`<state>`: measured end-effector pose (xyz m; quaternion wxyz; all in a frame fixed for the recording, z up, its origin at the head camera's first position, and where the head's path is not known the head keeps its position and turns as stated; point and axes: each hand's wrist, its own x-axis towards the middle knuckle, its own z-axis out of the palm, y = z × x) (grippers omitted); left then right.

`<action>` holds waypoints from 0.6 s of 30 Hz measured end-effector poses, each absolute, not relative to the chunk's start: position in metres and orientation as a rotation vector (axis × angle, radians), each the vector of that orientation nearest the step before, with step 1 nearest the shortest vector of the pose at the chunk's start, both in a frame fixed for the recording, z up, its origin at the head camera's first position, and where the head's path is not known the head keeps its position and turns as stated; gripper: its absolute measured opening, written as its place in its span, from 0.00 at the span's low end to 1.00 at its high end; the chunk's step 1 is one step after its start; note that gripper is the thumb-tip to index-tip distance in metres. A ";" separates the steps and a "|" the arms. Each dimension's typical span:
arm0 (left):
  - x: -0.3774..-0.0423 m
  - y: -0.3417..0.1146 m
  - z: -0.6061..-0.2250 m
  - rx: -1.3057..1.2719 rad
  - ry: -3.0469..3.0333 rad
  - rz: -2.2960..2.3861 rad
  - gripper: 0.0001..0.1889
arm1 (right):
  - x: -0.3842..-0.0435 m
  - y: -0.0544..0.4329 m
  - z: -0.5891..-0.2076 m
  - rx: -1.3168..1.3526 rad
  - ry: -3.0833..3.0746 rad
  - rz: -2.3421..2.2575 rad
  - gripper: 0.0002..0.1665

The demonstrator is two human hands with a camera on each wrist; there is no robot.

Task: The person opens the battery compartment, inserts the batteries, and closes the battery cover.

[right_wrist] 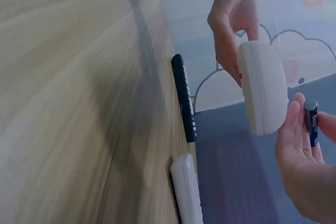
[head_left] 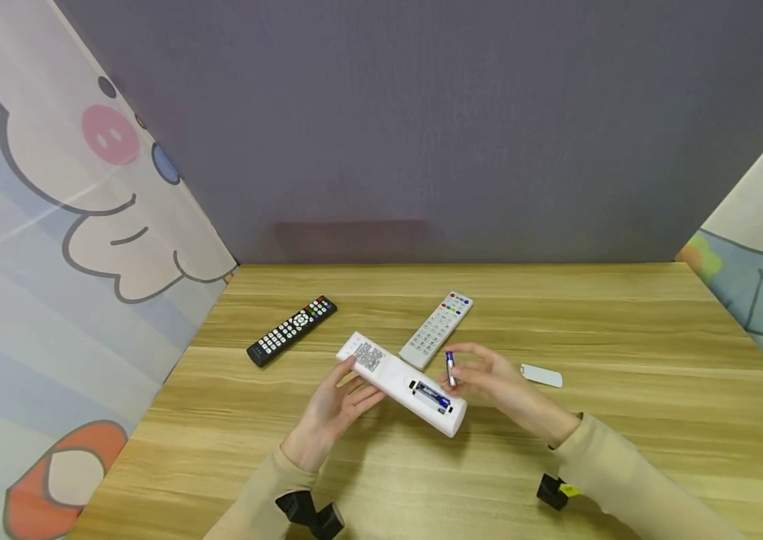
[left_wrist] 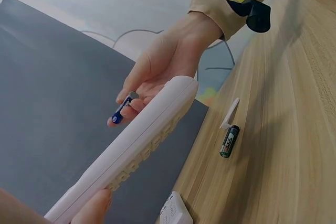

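Remote [head_left: 396, 378], back up, grasped in left hand [head_left: 329, 412] above counter [head_left: 631, 352]; right hand [head_left: 501, 384] pinches battery [head_left: 450, 369] just beside right-end compartment [head_left: 415, 387]. Step: apparently loading; next likely calls for aligning terminals.

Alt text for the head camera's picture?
A left hand holds an opened white remote with a battery inside; the right hand pinches another battery. A black remote, another white remote and a white cover lie on a wooden table.
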<state>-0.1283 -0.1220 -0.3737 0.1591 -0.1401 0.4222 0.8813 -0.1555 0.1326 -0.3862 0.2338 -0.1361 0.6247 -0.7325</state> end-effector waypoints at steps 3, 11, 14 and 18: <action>-0.128 -0.122 -0.373 -0.393 1.196 2.523 0.27 | -0.154 0.130 -0.385 -0.356 1.834 -1.971 0.30; -0.130 -0.121 -0.372 -0.403 1.217 2.518 0.23 | -0.150 0.123 -0.383 -0.323 2.077 -1.896 0.29; -0.129 -0.120 -0.371 -0.401 1.213 2.511 0.24 | -0.148 0.120 -0.380 -0.336 2.144 -1.871 0.27; -0.130 -0.120 -0.371 -0.389 1.216 2.504 0.23 | -0.146 0.117 -0.379 -0.437 2.244 -1.833 0.21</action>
